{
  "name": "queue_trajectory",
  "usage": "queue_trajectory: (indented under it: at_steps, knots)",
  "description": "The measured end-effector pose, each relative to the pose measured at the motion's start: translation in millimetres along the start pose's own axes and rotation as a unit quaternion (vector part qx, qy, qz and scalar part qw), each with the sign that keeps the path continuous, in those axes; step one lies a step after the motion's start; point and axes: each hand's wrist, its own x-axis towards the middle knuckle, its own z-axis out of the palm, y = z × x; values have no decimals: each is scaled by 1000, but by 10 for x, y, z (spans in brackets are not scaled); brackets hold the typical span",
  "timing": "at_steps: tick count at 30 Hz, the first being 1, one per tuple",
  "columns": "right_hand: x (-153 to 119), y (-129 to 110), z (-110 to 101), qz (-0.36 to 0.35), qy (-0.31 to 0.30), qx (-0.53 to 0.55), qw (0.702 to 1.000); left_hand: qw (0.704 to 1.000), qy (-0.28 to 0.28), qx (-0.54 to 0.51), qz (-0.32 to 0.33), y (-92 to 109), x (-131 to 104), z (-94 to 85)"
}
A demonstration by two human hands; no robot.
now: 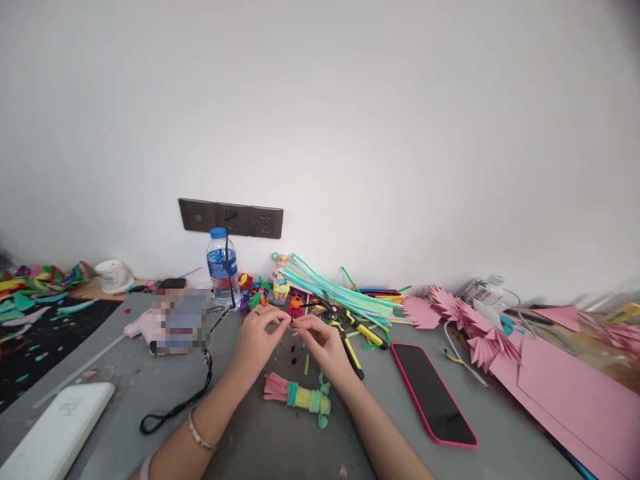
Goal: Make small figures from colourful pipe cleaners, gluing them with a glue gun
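Note:
My left hand [261, 337] and my right hand [326, 347] meet over the table, fingertips pinched close together. Between them is something small and dark, too tiny to name. Below the hands lies a pipe-cleaner figure [303, 398] on its side, with pink strands at one end, a yellow body and green bands and loops. Small dark bits [294, 361] and a short yellow-green piece [307, 364] rest on the table between my hands. Just beyond my right hand are yellow-and-black pliers [351, 343], partly hidden by it.
Against the wall stand a water bottle [223, 267], colourful pipe-cleaner figures [281, 280] and a bundle of pale green pipe cleaners [345, 293]. A pink-edged phone [434, 393] lies right, near pink paper [575, 393]. On the left are a white power bank [63, 430] and a black cord [183, 403].

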Motion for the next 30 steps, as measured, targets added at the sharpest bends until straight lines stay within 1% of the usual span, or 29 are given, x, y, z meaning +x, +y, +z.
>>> queue_trajectory:
  at_steps: [4,6,10,14,19,21,23,26,30]
  knots:
    - [-2,-40,9,37,-14,18,999,1000,9,10,-11,-19,-3,34]
    - [0,-34,13,55,-12,19,998,1000,10,4,-17,-5,-4,46]
    - [21,13,4,63,22,14,998,1000,2,1,-3,51,-16,58]
    - [44,23,-37,67,48,-25,996,1000,-15,1,11,93,-29,76]
    - [48,13,-92,56,44,-75,995,999,-38,-7,14,96,-27,83]
    - [51,9,-120,37,43,-119,991,998,-55,-9,14,70,-21,70]
    - [57,-1,-149,5,43,-174,984,998,-61,-8,9,20,-13,53]
    - [53,-24,-167,-53,11,-236,970,999,-42,0,-4,-80,2,34]
    - [4,-36,-103,-95,-84,-292,948,1000,-18,17,-1,-174,12,34]
